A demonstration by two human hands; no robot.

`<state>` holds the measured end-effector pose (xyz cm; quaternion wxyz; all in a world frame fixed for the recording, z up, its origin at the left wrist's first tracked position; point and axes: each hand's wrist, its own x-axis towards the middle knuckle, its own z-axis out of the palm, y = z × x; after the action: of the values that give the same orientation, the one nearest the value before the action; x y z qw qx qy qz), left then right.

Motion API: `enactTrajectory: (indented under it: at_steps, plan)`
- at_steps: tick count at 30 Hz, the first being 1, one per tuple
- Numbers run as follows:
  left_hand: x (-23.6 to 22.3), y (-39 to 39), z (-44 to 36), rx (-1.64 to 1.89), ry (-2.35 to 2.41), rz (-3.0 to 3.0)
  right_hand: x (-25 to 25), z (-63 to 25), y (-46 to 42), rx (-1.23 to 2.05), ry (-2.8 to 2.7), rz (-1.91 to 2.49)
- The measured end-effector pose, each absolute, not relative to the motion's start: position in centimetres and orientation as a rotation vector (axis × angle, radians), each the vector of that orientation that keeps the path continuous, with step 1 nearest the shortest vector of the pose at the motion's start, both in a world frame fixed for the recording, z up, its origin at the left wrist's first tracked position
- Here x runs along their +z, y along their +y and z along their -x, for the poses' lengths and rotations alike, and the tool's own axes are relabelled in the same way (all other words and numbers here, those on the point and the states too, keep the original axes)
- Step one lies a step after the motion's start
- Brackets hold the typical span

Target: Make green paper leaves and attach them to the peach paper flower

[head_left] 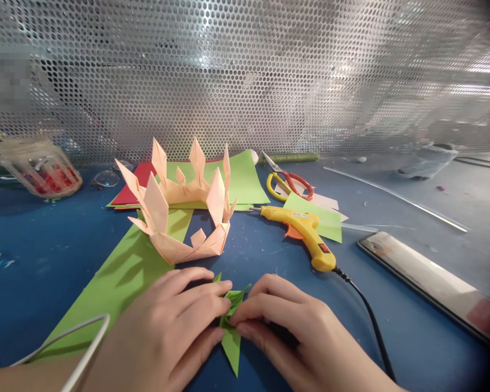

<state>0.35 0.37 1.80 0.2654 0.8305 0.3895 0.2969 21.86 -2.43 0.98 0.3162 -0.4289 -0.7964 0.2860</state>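
Observation:
A small folded green paper piece [232,348] with pointed ends is held low over the blue table, at the bottom centre of the head view. My left hand [169,324] grips it from the left, with fingertips pressed along its edge. On the other side my right hand [288,321] pinches it between thumb and forefinger. Parts of the green paper are hidden under the fingers. Just beyond my hands stands a peach folded-paper crown [179,247] with several upright points, resting partly on a long green paper sheet [118,272].
Right of the crown lie a yellow glue gun [306,228] with a black cord, scissors [288,179] and a phone [428,283]. A clear glue stick [400,198] is farther right. A jar [44,169] stands left; a perforated metal panel [228,76] rises behind. A white cable [85,348] crosses my left wrist.

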Motion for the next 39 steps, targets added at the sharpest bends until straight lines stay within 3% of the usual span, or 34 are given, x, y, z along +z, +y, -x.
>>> enactTrajectory:
  at_steps: [11,15,27,39]
  plan:
    - [0.3,0.1,-0.7,1.070,0.963,-2.758,0.6,-21.8,-2.1,0.708,-2.078,1.011]
    - [1.1,0.1,-0.1,1.019,0.816,-2.916,0.4,-21.8,-2.1,0.640,-2.075,0.994]
    - [1.7,0.4,-0.2,0.985,0.828,-2.826,0.6,-21.7,-1.5,0.395,-2.187,0.986]
    - [1.2,0.2,0.1,0.967,0.819,-2.635,1.0,-21.5,-2.1,0.398,-2.205,1.059]
